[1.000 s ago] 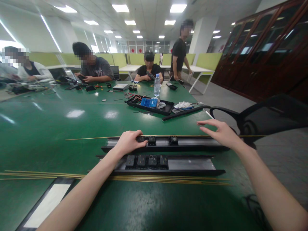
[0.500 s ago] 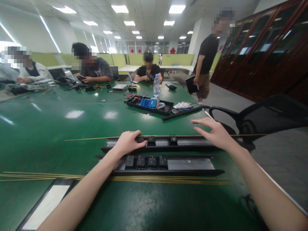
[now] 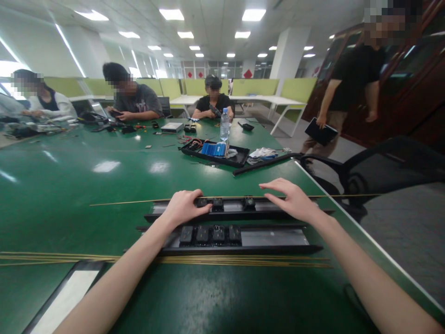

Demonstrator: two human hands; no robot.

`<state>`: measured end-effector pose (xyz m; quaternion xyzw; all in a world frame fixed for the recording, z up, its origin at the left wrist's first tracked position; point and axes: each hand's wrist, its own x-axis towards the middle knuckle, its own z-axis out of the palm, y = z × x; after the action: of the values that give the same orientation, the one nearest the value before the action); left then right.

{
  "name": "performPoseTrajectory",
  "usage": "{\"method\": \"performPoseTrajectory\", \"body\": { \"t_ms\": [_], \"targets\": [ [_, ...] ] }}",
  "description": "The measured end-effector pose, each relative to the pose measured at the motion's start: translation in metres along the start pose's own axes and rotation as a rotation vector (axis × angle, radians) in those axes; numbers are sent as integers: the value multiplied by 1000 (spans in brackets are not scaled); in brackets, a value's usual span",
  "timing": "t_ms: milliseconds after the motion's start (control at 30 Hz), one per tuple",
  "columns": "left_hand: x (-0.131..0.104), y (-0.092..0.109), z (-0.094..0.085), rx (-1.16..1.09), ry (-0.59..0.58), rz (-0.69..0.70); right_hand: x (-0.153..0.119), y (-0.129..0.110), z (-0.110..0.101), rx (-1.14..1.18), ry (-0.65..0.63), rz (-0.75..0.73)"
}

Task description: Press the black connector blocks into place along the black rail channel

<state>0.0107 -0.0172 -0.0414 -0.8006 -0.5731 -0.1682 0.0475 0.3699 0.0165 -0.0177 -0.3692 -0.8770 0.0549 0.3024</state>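
Observation:
My left hand is closed on a small black block at the left part of the far black-edged metal channel. Beside it in that channel sit two more black blocks, one close by and one further right. A long thin brass-coloured rod runs along the channel at the blocks and sticks out past both ends. My right hand hovers by the channel's right part, thumb and fingers apart, holding nothing. The nearer channel carries several black blocks in a row.
Several brass-coloured rods lie in front of the nearer channel. A black-framed white panel is at lower left. Further back are a black tray, a water bottle and a cloth. A chair stands right; a person is beyond it.
My right hand has moved left, closer to the rightmost block in the far channel. My left hand stays on its block. The standing person has come nearer on the right.

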Motion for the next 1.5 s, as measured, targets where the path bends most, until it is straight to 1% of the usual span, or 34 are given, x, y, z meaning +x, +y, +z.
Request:
{"method": "performPoseTrajectory", "body": {
  "t_ms": [167, 267, 367, 667, 1033, 1500],
  "targets": [
    [0, 1, 0, 21, -10, -1, -3, -1, 23, 30, -15, -10],
    [0, 1, 1, 32, -13, -5, -5, -3, 36, 46, 21, 4],
    [0, 2, 1, 35, -9, -4, -6, -4, 43, 46, 68, 29],
    [0, 2, -1, 53, -6, 11, -8, -7, 45, 10, 93, 58],
    [0, 4, -1, 97, -12, 21, -6, -8, 44, -1, 58, 50],
    [0, 3, 0, 86, -2, 25, -5, -7, 45, -33, 58, 21]
  ]
}}
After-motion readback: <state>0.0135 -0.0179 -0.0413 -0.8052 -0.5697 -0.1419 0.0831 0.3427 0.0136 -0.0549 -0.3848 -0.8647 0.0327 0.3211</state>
